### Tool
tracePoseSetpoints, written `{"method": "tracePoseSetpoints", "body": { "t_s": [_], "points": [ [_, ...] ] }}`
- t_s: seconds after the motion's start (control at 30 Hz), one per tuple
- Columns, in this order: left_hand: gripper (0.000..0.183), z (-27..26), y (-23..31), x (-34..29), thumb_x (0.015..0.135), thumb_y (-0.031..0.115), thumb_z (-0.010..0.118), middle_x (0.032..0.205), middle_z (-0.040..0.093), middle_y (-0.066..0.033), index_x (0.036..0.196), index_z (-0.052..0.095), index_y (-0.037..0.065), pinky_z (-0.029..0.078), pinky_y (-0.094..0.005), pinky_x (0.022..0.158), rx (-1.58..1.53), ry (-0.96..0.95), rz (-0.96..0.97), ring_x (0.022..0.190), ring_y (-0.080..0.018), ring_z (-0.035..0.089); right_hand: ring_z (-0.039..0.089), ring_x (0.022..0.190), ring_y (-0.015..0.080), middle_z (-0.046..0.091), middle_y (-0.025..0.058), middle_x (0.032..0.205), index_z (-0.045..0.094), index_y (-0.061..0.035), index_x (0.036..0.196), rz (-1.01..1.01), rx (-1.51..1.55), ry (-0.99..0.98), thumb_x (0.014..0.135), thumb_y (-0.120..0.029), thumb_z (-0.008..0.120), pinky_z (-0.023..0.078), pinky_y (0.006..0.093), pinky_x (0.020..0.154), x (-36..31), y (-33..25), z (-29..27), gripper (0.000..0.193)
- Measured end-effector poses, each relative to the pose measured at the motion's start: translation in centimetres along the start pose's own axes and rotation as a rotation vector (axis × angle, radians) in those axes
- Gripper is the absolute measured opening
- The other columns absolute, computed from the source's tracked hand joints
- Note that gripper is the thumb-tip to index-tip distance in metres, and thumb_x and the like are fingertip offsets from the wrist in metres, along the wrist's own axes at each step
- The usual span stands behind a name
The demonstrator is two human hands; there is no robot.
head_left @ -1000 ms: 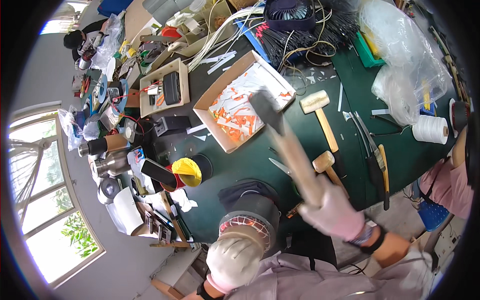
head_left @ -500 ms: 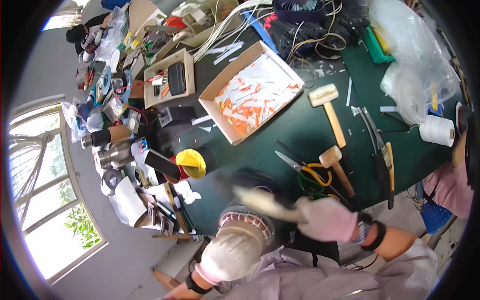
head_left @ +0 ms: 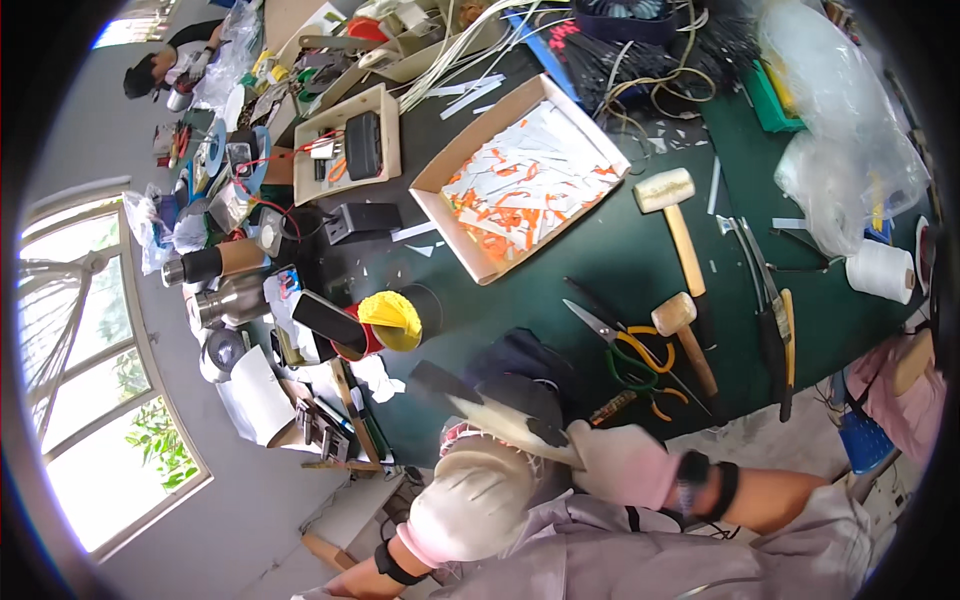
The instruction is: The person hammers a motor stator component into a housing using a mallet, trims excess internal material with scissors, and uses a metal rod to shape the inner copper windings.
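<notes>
My gloved right hand (head_left: 625,462) is closed round the handle of a brush-like tool (head_left: 505,422) with a pale wooden body and a dark end. The tool slants across a rounded dark object (head_left: 518,396) at the near table edge. A red-and-white criss-cross band (head_left: 462,432) runs along that object. My gloved left hand (head_left: 468,505) grips its near side, its fingertips partly hidden. Dark blue cloth (head_left: 520,352) lies just beyond. To the right are orange-and-green-handled scissors (head_left: 628,355), a small wooden mallet (head_left: 675,316) and pliers with orange handles (head_left: 668,403).
A cardboard box of paper scraps (head_left: 480,265) stands mid-table. A larger mallet (head_left: 665,190), long-handled cutters (head_left: 765,310) and a white thread spool (head_left: 880,272) lie right. A yellow-topped cup (head_left: 390,320) stands left. Another person (head_left: 160,70) is at the far left.
The brush-like tool and my right hand have shifted slightly left and down over the rounded object. The tool is less blurred. My left hand stays on the object; pliers have come into sight.
</notes>
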State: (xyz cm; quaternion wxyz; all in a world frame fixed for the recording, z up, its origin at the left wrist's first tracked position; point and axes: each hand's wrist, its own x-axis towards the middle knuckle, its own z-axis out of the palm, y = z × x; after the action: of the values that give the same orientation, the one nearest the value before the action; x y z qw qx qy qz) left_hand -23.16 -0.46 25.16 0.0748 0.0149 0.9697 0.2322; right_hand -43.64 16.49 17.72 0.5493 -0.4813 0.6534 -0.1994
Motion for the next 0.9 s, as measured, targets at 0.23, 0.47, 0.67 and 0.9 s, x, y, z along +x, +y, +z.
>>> {"method": "tracePoseSetpoints", "body": {
  "t_s": [0.23,0.47,0.67,0.9],
  "points": [
    [0.024,0.4,1.5,0.2,0.069,0.023,0.078,0.091,0.075,-0.0059,0.088,0.078,0.008,0.058,-0.0408,0.079,-0.051,0.159,-0.318,0.089,-0.0283,0.073,0.073,0.074,0.0433,0.069,0.0210,0.074,0.058,0.0011,0.107,0.004,0.303,0.421,0.091,-0.017,0.072,0.057,0.0503,0.064,1.5,1.3,-6.0,0.028],
    [0.024,-0.7,0.4,0.3,0.067,0.024,0.081,0.096,0.077,-0.0020,0.088,0.079,0.013,0.059,-0.0417,0.079,-0.036,0.103,-0.216,0.090,-0.0256,0.073,0.072,0.072,0.0442,0.069,0.0220,0.074,0.057,0.0019,0.105,-0.068,0.013,0.069,0.087,-0.015,0.068,0.057,0.0519,0.066,2.4,2.7,-5.5,0.027],
    [0.033,-1.1,-2.1,-0.4,0.070,0.035,0.081,0.104,0.076,-0.0011,0.096,0.080,0.014,0.060,-0.0394,0.083,-0.015,-0.107,0.097,0.095,-0.0214,0.073,0.072,0.072,0.0437,0.068,0.0221,0.073,0.058,0.0036,0.108,-0.092,-0.015,0.155,0.087,-0.016,0.068,0.057,0.0524,0.067,1.6,2.8,-2.4,0.031],
    [0.021,-0.4,0.4,1.9,0.069,0.011,0.079,0.098,0.075,-0.0053,0.090,0.076,0.009,0.059,-0.0445,0.082,-0.079,0.289,-0.324,0.093,-0.0306,0.073,0.072,0.072,0.0431,0.069,0.0222,0.076,0.055,0.0022,0.107,-0.171,0.008,0.334,0.090,-0.017,0.070,0.057,0.0515,0.065,1.2,3.1,-1.6,0.030]
  ]
}}
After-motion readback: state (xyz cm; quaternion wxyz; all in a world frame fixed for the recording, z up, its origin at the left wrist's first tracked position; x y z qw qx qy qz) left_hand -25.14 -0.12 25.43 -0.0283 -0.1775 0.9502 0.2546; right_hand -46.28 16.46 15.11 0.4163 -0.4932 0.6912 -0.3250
